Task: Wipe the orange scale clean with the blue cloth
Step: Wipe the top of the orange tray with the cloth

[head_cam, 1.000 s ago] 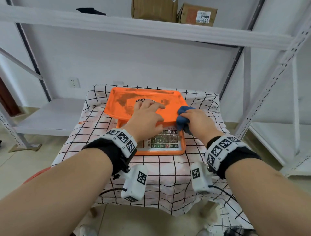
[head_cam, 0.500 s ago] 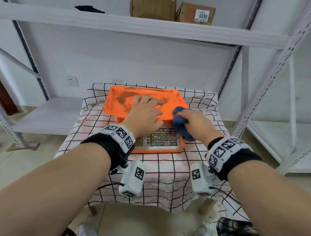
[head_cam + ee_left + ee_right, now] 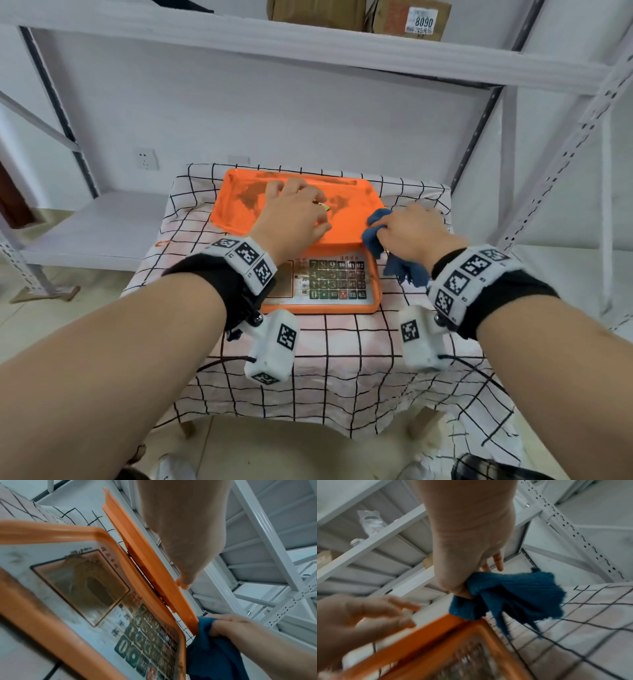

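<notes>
The orange scale stands on a small table, its pan smeared with brown dirt and its keypad facing me. My left hand rests flat on the pan, fingers spread. My right hand grips the bunched blue cloth against the pan's right front corner. In the right wrist view the blue cloth hangs from the fist over the scale's orange corner. The left wrist view shows the pan's edge, the dusty keypad and the blue cloth.
A white tablecloth with a black grid covers the table. White metal shelving runs behind and at the right, with cardboard boxes on top. A low white shelf lies to the left. A wall socket is behind.
My right hand has carried the cloth from the pan's front edge by the keypad out to its right front corner. The left hand stays on the pan.
</notes>
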Available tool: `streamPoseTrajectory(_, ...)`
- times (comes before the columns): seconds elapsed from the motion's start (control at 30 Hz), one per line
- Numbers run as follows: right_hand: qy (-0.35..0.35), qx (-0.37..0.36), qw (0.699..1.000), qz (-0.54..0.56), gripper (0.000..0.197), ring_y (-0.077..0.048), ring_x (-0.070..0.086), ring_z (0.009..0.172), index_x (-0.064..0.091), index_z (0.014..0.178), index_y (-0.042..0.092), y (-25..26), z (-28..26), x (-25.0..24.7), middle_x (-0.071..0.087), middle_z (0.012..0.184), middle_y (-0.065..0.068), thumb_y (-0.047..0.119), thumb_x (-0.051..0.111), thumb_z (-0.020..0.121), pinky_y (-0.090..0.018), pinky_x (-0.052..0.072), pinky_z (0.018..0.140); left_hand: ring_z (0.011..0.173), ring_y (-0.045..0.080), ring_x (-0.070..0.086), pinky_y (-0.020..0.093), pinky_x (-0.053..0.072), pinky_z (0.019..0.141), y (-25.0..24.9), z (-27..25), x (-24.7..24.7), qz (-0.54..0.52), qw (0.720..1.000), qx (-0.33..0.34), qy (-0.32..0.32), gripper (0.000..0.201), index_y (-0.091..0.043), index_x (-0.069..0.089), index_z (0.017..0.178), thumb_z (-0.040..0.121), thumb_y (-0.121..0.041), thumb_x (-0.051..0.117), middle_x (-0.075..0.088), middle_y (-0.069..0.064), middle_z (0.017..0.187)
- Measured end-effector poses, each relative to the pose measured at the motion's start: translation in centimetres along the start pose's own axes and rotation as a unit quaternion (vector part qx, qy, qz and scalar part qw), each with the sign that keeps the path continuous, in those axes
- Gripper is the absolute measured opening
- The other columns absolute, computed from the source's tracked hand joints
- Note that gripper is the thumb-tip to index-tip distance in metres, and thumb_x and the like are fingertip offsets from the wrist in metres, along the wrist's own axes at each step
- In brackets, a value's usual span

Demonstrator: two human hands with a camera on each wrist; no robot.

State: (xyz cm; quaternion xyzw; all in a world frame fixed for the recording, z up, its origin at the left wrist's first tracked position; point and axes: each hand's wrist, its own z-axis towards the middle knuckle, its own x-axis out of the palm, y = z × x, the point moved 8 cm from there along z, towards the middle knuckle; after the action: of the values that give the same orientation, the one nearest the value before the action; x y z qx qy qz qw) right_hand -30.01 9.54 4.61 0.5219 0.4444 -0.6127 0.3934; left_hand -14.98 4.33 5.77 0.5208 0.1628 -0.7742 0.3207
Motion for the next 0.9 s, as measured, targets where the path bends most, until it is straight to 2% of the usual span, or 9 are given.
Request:
streamPoseTrajectory(0.1,0.062,0.029,0.997,0.025,0.017,-0.021,0.046,0.102,0.047,0.075,0.024,0.4,1.6,-0.4,0.054,0.101,-0.002,0.025,0.035,0.087,-0.042,0.027,0.094,0.127,0.02,0.03,0.041,0.018,0.1,1.0,0.0,0.1,0.007,1.0,-0.022,0.001,0.03,-0.03,0.07,0.105,0.094,-0.045,0.046,0.047,-0.011,0.136)
streamPoseTrajectory(0.17,0.098,0.021,0.993,0.058,0.013,-0.016,0.042,0.102,0.047,0.09,0.021,1.0,2.5,0.8,0.048,0.108,0.002,0.017,0.035,0.09,-0.033,0.023,0.092,0.127,0.021,0.032,0.043,0.019,0.101,1.7,-0.2,0.4,0.007,0.999,-0.043,0.015,0.032,-0.031,0.068,0.108,0.095,-0.046,0.042,0.047,-0.009,0.137)
streamPoseTrajectory(0.23,0.099,-0.012,0.994,0.041,0.024,-0.023,0.042,0.114,0.047,0.114,0.015,1.3,3.3,1.9,0.045,0.123,-0.005,0.016,0.035,0.093,-0.029,0.022,0.083,0.127,0.021,0.032,0.044,0.02,0.101,2.3,-0.1,0.6,0.005,0.998,-0.056,0.033,0.034,-0.032,0.065,0.113,0.095,-0.046,0.04,0.047,-0.007,0.136)
streamPoseTrajectory(0.27,0.082,-0.022,0.996,0.025,0.029,-0.026,0.04,0.12,0.048,0.119,0.017,1.4,3.3,1.8,0.046,0.127,-0.006,0.022,0.035,0.094,-0.032,0.026,0.092,0.127,0.021,0.033,0.045,0.021,0.1,2.5,0.0,0.6,0.01,0.997,-0.06,0.04,0.034,-0.032,0.062,0.117,0.096,-0.045,0.038,0.048,-0.006,0.135)
streamPoseTrajectory(0.37,0.051,-0.058,0.997,0.011,0.014,-0.012,0.039,0.103,0.053,0.097,0.023,1.8,1.8,1.2,0.044,0.1,0.006,0.014,0.042,0.095,-0.039,0.036,0.094,0.125,0.024,0.037,0.047,0.025,0.1,3.4,0.7,0.3,0.027,0.995,-0.066,0.066,0.035,-0.029,0.056,0.124,0.097,-0.037,0.036,0.051,-0.002,0.132)
streamPoseTrajectory(0.53,-0.003,-0.032,0.997,0.068,0.03,-0.018,0.045,0.086,0.06,0.093,0.02,0.4,-0.7,0.7,0.05,0.089,0.0,0.025,0.03,0.097,-0.033,0.034,0.079,0.127,0.027,0.037,0.05,0.024,0.104,5.1,1.5,-0.1,0.034,0.99,-0.099,0.095,0.038,-0.026,0.053,0.128,0.095,-0.034,0.038,0.051,0.003,0.134)
streamPoseTrajectory(0.7,0.084,0.021,0.986,0.139,0.025,-0.023,0.051,0.102,0.054,0.079,0.025,0.4,3.0,1.7,0.057,0.094,0.001,0.028,0.032,0.091,-0.038,0.038,0.092,0.133,0.032,0.031,0.052,0.021,0.108,6.8,1.1,0.6,0.013,0.979,-0.162,0.127,0.045,-0.025,0.046,0.136,0.095,-0.043,0.039,0.041,0.008,0.142)
streamPoseTrajectory(0.8,0.115,0.031,0.977,0.176,0.031,-0.017,0.039,0.104,0.029,0.066,0.035,1.1,5.0,2.8,0.029,0.074,0.015,0.023,0.033,0.095,-0.036,0.034,0.094,0.133,0.036,0.029,0.049,0.025,0.108,8.6,0.8,1.0,0.002,0.972,-0.2,0.124,0.053,-0.023,0.038,0.141,0.094,-0.047,0.041,0.034,0.013,0.146)
streamPoseTrajectory(0.9,0.126,0.043,0.974,0.185,0.038,-0.028,0.021,0.139,0.015,0.069,0.041,1.5,6.2,3.2,0.009,0.076,0.019,0.021,0.031,0.097,-0.042,0.016,0.113,0.134,0.038,0.029,0.047,0.026,0.108,10.7,0.8,1.5,0.0,0.954,-0.262,0.148,0.059,-0.019,0.032,0.144,0.094,-0.05,0.039,0.029,0.019,0.148)
